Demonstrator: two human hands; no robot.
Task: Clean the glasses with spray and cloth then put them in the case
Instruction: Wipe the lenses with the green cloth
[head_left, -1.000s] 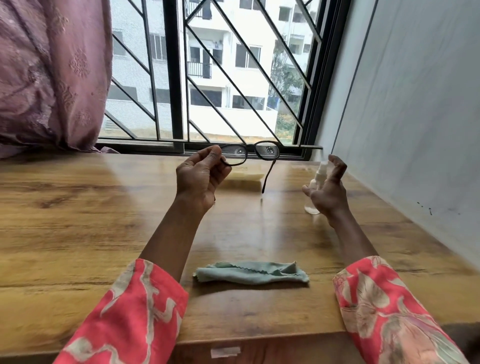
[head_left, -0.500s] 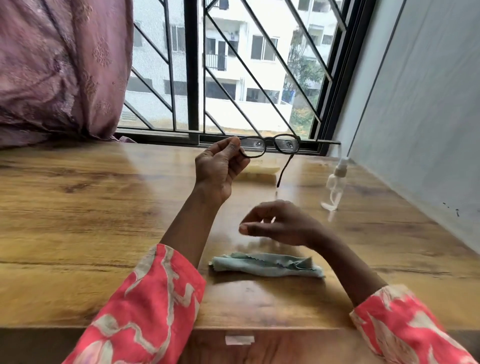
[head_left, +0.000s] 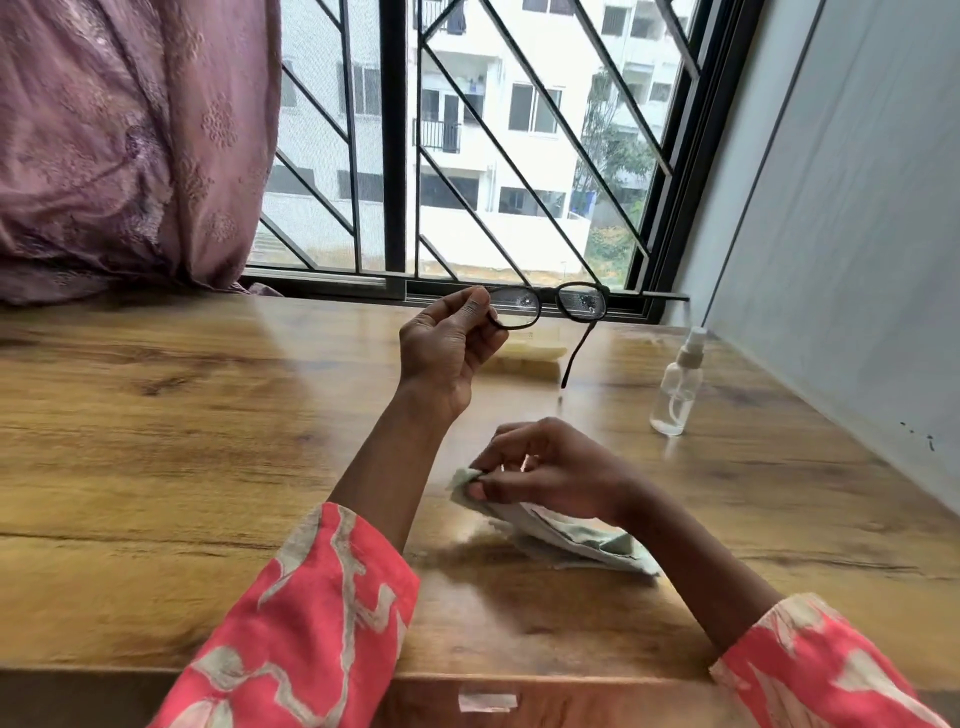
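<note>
- Both hands are busy: the left hand sits at frame centre, raised off the tabletop, its fingers and thumb pinching one end of the glasses.
- From that pinch the glasses run to the right with their long axis about level, lenses speckled with droplets, and the free temple arm hangs down.
- Lower and right of centre, the right hand has its fingertips curled onto one end of the cloth; the rest of the cloth trails to the lower right on the wood.
- For the wipe that looks due next, the cloth must go up and slightly right; the near lens lies directly above the right hand, well apart from it.
- At the right, the spray bottle stands upright, untouched.
- Behind the left hand lies a pale yellow case, partly hidden.
</note>
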